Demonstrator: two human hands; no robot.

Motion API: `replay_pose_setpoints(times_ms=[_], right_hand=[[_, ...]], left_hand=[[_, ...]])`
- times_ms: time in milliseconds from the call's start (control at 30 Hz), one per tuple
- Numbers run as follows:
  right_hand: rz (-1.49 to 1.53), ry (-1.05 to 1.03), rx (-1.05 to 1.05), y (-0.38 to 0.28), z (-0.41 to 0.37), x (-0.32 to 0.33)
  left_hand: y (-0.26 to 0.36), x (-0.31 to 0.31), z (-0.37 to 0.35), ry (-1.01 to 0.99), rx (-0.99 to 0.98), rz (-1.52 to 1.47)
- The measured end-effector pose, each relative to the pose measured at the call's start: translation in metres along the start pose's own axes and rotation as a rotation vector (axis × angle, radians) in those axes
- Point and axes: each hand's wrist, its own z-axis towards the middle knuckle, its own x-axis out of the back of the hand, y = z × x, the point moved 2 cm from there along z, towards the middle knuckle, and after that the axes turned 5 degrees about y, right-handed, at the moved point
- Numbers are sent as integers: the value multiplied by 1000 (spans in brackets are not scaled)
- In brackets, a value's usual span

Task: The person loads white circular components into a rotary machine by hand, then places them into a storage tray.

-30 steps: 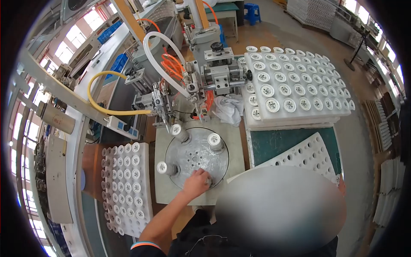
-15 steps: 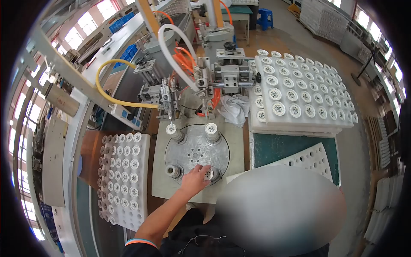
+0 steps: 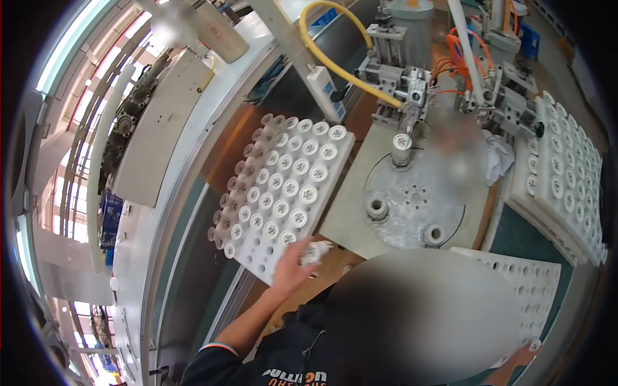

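Observation:
My left hand point(image 3: 293, 269) is closed around white LED bulb bodies point(image 3: 313, 255), at least one, beside the near corner of the left foam tray point(image 3: 259, 254). Several similar bodies with speckled disc faces stand in rows in that tray, and bare holes show near my hand. At the lower right, my right hand point(image 3: 519, 358) is partly hidden by a large blurred patch. Its fingers are on a small white bulb body point(image 3: 535, 345) at the end of the perforated foam tray point(image 3: 539, 283).
A round metal turntable point(image 3: 393, 235) carries two bare holders point(image 3: 377, 208) and, farther back, a bulb body point(image 3: 402, 143) under a nozzle. Stacked foam trays point(image 3: 547, 212) full of bodies stand at right. Metal machine heads and a yellow hose point(image 3: 315, 55) rise behind.
My left hand has gone from the turntable's front holder to the left tray, now with white bulb bodies in it. My right hand has come into view. The camera has turned left.

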Motion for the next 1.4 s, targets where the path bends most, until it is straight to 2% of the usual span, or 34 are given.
replay_pose_setpoints(times_ms=[67,133,167,233,267,333,367,433,467,500,533,567,600,633,667,700,733,800,867,900,967,1033,1067,1100,1133,1167,1200,1267,1300,1367,1400], right_hand=[[-6,52,47,2,-16,0],[132,51,-3,4,-36,-9],[205,59,-26,10,-39,-12],[345,79,-63,-2,-59,4],[410,92,-78,-28,-72,37],[538,134,-118,-95,-100,113],[600,165,-140,-83,-90,113],[923,-131,-1,-125,-120,137],[1066,-413,-26,-144,-132,141],[1258,-350,128,-177,-164,158],[1277,-430,218,-223,-199,207],[1227,-630,231,-243,-225,215],[1276,-799,233,-288,-262,275],[1302,-1132,207,-322,-286,314],[1221,-921,735,-356,-308,344],[1226,-918,944,-385,-324,364],[1247,-826,1063,-411,-345,366],[1203,-836,1227,-456,-370,369],[1161,-768,1352,-492,-389,362],[1162,-751,1343,-505,-401,358],[727,-809,1493,-518,-422,344],[726,-829,1474,-523,-426,341],[736,-857,1486,-522,-422,338],[724,-853,1466,-516,-416,333],[915,-882,1394,-509,-410,331],[1109,-902,1315,-503,-405,330],[1109,-895,1306,-493,-395,331],[1326,-778,996,-459,-351,338],[1320,-744,844,-442,-330,333],[1260,-737,603,-418,-288,312],[1214,-760,514,-411,-271,300]], left_hand=[[-28,42,-14,154,156,85],[-71,77,-21,282,246,181],[-89,90,-16,289,247,178],[-118,110,-7,293,261,387],[-125,115,-1,290,269,380],[-140,113,16,51,377,485],[-153,110,22,-21,367,507],[-162,104,21,-34,303,540],[-165,100,19,-31,245,597],[-169,99,14,12,231,563],[-172,98,6,54,217,531],[-174,97,-3,99,209,496],[-178,95,-10,144,201,462],[-191,88,-19,170,203,475],[-202,81,-23,201,206,487],[-200,78,-21,198,177,466],[-192,80,-21,208,183,418],[-182,84,-28,224,180,360],[-170,84,-30,273,52,520],[-160,83,-29,281,66,481],[-144,74,-17,292,19,400],[-108,63,-1,334,-42,153],[-85,53,12,316,-60,142],[-61,42,24,310,-154,57],[-37,30,34,309,-243,-28],[-15,12,45,174,-216,-221],[7,-10,56,38,-185,-408],[48,-61,73,-211,-252,-360],[73,-90,79,-372,-242,-353],[127,-139,83,-415,-471,-268],[151,-164,79,-361,-563,-226]])
